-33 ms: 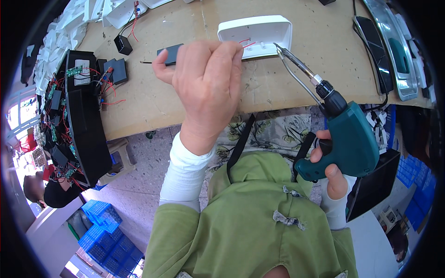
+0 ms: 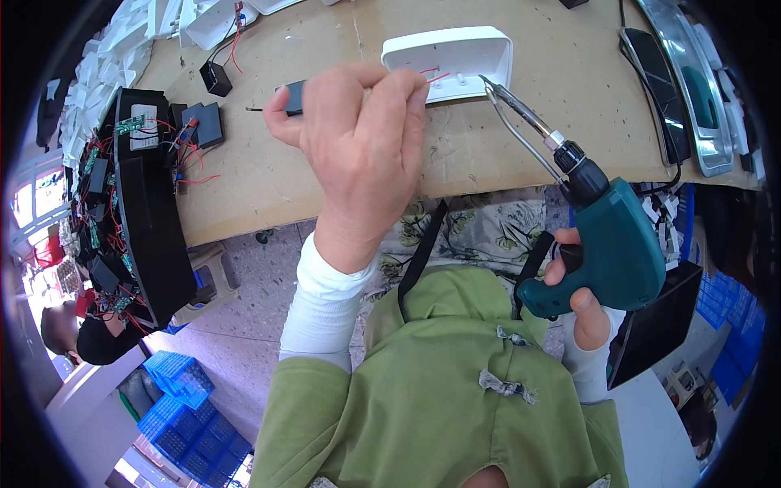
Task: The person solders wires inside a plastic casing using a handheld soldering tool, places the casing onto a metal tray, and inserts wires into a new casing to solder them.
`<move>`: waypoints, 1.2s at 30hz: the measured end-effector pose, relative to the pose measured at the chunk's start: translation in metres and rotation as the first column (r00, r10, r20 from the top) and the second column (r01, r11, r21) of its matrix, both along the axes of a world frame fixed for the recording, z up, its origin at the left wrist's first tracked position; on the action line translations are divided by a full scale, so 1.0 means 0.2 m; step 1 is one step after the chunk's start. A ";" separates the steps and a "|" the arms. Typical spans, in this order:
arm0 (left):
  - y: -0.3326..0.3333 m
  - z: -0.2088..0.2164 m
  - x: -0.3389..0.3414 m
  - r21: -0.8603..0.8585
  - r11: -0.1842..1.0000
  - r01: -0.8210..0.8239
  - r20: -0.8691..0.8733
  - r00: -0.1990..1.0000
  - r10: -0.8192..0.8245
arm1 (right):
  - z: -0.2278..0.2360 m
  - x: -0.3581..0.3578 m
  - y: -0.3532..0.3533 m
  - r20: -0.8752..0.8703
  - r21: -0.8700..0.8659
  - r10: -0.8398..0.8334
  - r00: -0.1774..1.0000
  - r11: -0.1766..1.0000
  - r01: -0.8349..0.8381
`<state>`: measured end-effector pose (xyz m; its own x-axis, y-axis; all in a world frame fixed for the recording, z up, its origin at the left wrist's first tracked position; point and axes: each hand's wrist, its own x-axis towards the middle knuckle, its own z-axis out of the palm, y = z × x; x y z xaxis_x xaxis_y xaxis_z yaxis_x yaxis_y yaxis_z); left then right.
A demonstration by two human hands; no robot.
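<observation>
My right hand [image 2: 587, 313] grips the dark handle of a teal soldering gun [image 2: 622, 244], fingers around the trigger. Its metal tip and the thin curved tube beside it point up and left, ending in front of a white plastic housing [image 2: 447, 42]. My left hand [image 2: 358, 146] is closed in a pinch, the thumb side toward the housing. Short red wires [image 2: 439, 79] stick out past its fingertips in front of the housing's open inside. The fingers hide whatever the wires join. Partly behind this hand lies a dark grey block [image 2: 292, 98].
At left a black bin [image 2: 150, 220] holds circuit boards and red wires, with grey blocks [image 2: 203, 124] beside it. A black block with wires [image 2: 215, 79] lies farther back. White housings pile up far left. A metal tray [image 2: 700, 98] stands at right; blue crates [image 2: 183, 407] are on the floor.
My left hand has shifted very slightly, covering a little more of the grey block. The soldering gun and right hand stay in place.
</observation>
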<state>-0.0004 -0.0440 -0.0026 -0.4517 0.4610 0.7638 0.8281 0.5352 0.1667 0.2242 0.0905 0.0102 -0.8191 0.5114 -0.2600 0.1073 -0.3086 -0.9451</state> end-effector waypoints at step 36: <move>0.09 -0.03 -0.11 0.119 0.986 0.119 0.017 0.992 -0.122 | 0.01 -0.08 -0.01 -0.015 -0.085 0.008 1.000 0.996 -0.009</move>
<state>-0.0228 -0.0259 -0.0096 -0.4172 0.4207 0.8055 0.8804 0.4069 0.2435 0.2073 0.0892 0.0113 -0.8275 0.4807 -0.2900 0.0965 -0.3870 -0.9170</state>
